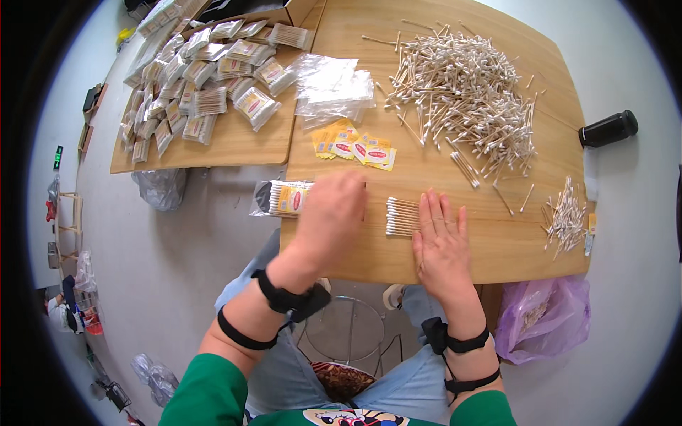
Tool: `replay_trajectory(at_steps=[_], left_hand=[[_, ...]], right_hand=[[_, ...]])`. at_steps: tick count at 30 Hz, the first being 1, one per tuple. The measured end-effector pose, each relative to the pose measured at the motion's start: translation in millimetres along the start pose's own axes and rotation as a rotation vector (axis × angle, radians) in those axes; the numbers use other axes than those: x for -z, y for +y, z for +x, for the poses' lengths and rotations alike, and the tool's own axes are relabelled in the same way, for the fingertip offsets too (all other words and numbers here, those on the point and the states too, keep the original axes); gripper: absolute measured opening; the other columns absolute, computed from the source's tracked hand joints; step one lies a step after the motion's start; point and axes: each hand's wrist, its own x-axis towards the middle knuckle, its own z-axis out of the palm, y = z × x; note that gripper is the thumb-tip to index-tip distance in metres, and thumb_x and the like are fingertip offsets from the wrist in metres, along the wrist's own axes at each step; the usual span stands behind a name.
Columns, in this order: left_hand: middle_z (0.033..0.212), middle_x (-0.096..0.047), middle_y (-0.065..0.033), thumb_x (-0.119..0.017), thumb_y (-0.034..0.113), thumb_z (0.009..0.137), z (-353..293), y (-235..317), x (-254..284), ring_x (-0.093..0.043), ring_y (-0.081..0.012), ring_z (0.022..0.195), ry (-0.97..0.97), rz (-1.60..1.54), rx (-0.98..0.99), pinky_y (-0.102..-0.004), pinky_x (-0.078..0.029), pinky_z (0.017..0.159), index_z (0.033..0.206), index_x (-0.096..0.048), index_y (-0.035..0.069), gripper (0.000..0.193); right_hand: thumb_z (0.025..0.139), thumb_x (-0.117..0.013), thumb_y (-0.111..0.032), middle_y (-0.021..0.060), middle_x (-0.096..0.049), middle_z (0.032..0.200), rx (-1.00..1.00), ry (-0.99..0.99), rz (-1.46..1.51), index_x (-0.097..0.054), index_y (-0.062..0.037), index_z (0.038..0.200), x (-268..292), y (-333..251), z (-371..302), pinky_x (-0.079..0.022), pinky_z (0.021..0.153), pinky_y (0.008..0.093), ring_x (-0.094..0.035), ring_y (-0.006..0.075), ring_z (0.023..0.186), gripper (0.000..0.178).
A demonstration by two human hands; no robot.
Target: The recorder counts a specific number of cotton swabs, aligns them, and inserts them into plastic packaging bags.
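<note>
My right hand [443, 248] lies flat with fingers stretched out over the right end of a neat row of cotton swabs [402, 216] on the table. My left hand [331, 211] is blurred by motion and looks curled; its fingertips and anything in them cannot be made out. Beside it, partly covered by it, a clear bag [263, 199] holds cotton swabs and a yellow-and-white card [290, 199], near the table's left edge. Farther back lie several loose yellow-and-white cards [355, 148] and a stack of clear empty bags [332, 86].
A large heap of loose cotton swabs [462, 85] covers the far right, with a smaller pile [566, 221] near the right edge. Many filled packets [213, 71] cover the left table. A black cylinder [608, 128] sits at the right edge. A purple plastic bag [543, 319] hangs below.
</note>
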Motion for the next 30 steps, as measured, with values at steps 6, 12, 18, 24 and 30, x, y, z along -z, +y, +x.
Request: replay_trajectory(at_steps=[6, 12, 18, 24, 30], left_hand=[[0.086, -0.058, -0.0134, -0.059, 0.017, 0.095, -6.6, -70.9, 43.6, -0.057, -0.0355, 0.084, 0.156, 0.302, 0.137, -0.0469, -0.044, 0.074, 0.089, -0.054, 0.005, 0.014], [0.087, -0.059, -0.0147, -0.052, 0.027, 0.102, -25.0, -98.7, 39.2, -0.058, -0.0371, 0.085, 0.051, 0.248, 0.260, -0.0483, -0.047, 0.074, 0.088, -0.055, 0.004, 0.027], [0.085, -0.060, -0.0181, -0.044, 0.031, 0.106, -33.1, -111.3, 28.7, -0.058, -0.0401, 0.083, -0.021, 0.077, 0.314, -0.0504, -0.047, 0.075, 0.088, -0.055, 0.003, 0.035], [0.090, -0.061, -0.0223, -0.039, 0.031, 0.108, -32.5, -110.2, 32.0, -0.056, -0.0442, 0.088, -0.053, -0.109, 0.400, -0.0500, -0.046, 0.078, 0.093, -0.055, 0.001, 0.037], [0.093, -0.060, -0.0244, -0.037, 0.030, 0.108, -34.3, -114.4, 28.7, -0.055, -0.0458, 0.091, -0.067, -0.182, 0.411, -0.0488, -0.045, 0.080, 0.097, -0.055, -0.001, 0.038]], right_hand=[[0.098, -0.053, -0.023, 0.0118, -0.038, 0.158, 0.027, 0.000, 0.027, -0.037, -0.0028, 0.152, -3.6, -17.8, 12.4, -0.015, 0.122, 0.0523, -0.032, 0.0276, 0.148, 0.060], [0.098, -0.052, -0.025, 0.0103, -0.036, 0.159, 0.087, 0.002, 0.022, -0.035, -0.0042, 0.153, -12.8, -39.7, 29.2, -0.013, 0.123, 0.0516, -0.029, 0.0260, 0.149, 0.061], [0.099, -0.052, -0.026, 0.0090, -0.035, 0.160, 0.106, -0.008, 0.017, -0.036, -0.0051, 0.153, -20.6, -58.0, 42.4, -0.013, 0.123, 0.0516, -0.028, 0.0248, 0.150, 0.061], [0.099, -0.052, -0.028, 0.0083, -0.038, 0.158, 0.131, -0.004, 0.007, -0.038, -0.0060, 0.152, -24.5, -75.8, 53.3, -0.013, 0.123, 0.0510, -0.029, 0.0239, 0.150, 0.059], [0.099, -0.052, -0.030, 0.0084, -0.038, 0.159, 0.131, 0.037, 0.011, -0.038, -0.0064, 0.153, -37.6, -91.7, 61.7, -0.013, 0.123, 0.0505, -0.030, 0.0241, 0.149, 0.060]])
